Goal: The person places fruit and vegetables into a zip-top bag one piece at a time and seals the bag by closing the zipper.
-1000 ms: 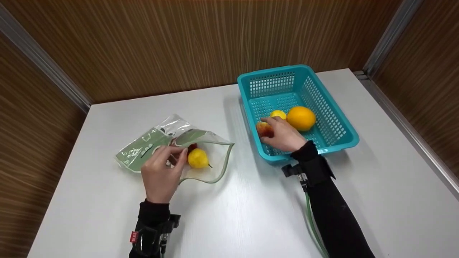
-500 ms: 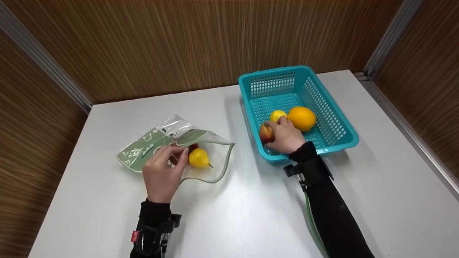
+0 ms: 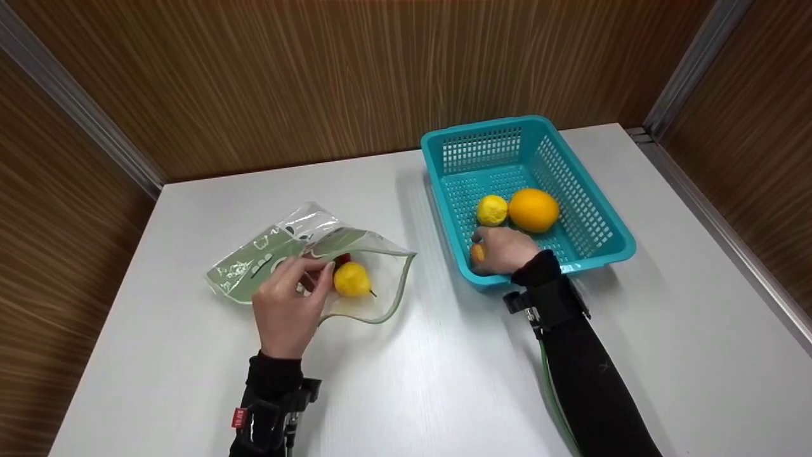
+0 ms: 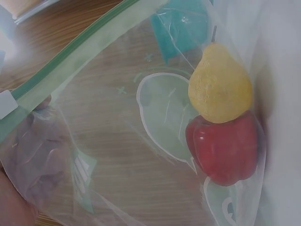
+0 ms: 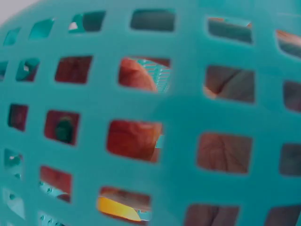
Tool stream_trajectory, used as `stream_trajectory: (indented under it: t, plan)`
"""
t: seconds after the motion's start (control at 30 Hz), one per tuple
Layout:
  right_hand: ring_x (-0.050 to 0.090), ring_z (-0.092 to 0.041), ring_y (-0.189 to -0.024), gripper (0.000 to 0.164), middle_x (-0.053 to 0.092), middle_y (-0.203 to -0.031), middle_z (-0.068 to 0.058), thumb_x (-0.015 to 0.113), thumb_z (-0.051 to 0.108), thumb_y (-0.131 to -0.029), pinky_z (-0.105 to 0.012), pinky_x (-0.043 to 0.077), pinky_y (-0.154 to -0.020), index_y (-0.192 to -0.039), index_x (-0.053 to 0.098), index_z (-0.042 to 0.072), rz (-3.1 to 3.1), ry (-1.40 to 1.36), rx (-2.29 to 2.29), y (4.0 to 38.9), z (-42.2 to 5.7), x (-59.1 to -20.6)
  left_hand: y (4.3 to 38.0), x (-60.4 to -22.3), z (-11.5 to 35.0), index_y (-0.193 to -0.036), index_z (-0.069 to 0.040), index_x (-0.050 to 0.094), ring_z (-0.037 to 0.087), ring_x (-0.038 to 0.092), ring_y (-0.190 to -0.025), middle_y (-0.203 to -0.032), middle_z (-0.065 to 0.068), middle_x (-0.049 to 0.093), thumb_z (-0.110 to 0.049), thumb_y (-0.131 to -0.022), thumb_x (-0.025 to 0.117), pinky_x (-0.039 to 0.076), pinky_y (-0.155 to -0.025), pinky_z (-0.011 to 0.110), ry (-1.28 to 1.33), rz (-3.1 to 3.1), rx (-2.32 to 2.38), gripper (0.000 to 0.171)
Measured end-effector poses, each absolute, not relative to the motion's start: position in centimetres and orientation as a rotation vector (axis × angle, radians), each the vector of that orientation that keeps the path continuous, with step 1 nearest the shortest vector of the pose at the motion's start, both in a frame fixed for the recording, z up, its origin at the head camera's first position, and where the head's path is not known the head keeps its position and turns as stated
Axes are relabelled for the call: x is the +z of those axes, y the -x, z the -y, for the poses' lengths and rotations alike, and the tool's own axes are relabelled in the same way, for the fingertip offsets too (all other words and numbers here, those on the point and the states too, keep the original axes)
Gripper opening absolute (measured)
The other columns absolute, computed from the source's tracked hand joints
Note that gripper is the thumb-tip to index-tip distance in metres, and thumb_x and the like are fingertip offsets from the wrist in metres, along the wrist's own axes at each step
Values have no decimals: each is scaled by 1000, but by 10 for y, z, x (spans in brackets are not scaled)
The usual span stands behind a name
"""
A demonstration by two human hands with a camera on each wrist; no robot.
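My left hand [image 3: 290,308] pinches the upper side of the mouth of a clear zip bag [image 3: 254,263] with green print, which lies on the table. Inside it are a yellow pear [image 3: 351,280] and a red bell pepper [image 4: 225,148], seen through the film in the left wrist view. My right hand [image 3: 507,249] is down in the near left corner of the turquoise basket [image 3: 587,203], fingers curled round a peach [image 3: 477,252]. The hand covers most of that peach in the head view; its red flank shows through the basket's holes in the right wrist view.
Beyond my right hand, a lemon [image 3: 491,210] sits against a larger orange fruit [image 3: 534,210] in the basket. The basket walls rise around my right hand. A white table [image 3: 393,393] carries everything, with wood-grain panels [image 3: 317,82] behind and at the sides.
My right hand and the peach have shifted toward the basket's near end, and the hand has closed further round the fruit. The lemon now shows in full. My left hand keeps its pinch on the bag.
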State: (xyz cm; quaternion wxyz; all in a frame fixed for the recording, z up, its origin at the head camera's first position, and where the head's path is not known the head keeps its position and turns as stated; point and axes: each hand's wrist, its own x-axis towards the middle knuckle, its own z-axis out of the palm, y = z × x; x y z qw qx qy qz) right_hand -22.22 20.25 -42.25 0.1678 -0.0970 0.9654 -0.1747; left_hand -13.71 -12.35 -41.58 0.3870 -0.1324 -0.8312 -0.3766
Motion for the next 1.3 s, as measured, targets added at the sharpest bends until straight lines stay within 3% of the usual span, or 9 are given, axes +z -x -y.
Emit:
stream_trajectory:
  t: [0.33,0.6,0.93,1.13,1.3]
  plan:
    - [58,-27,-80,57,69,-104,-15,70,25,-73,-35,48,-69,-126,57,8,-2865,243,-498,223,-203,-422,137,-416,123,-79,-8,71,20,58,-55,-67,2,65,-12,-79,76,41,-50,21,323,2130,-938,6]
    - [57,-26,-84,57,63,-110,-15,71,27,-75,-36,50,-70,-127,55,10,-2960,223,-561,220,-200,-413,137,-415,123,-79,-8,71,21,58,-55,-68,2,65,-12,-79,76,43,-50,25,323,2132,-943,6]
    - [57,-28,-91,52,61,-110,-14,69,24,-77,-42,53,-81,-124,54,9,-3079,315,-743,208,-189,-399,136,-416,123,-80,-9,72,10,55,-56,-69,2,67,-12,-79,76,44,-50,25,313,2136,-946,5]
    - [56,-27,-93,51,58,-114,-13,70,25,-79,-41,53,-83,-126,54,11,-3116,373,-920,197,-180,-389,136,-415,124,-80,-8,72,16,57,-56,-69,3,66,-11,-79,76,44,-50,22,316,2141,-952,6]
    - [56,-24,-95,52,57,-117,-9,71,28,-79,-40,55,-83,-127,54,15,-3140,423,-1012,183,-169,-377,136,-415,124,-80,-9,72,15,55,-55,-69,2,66,-12,-79,76,40,-51,16,316,2139,-938,5]
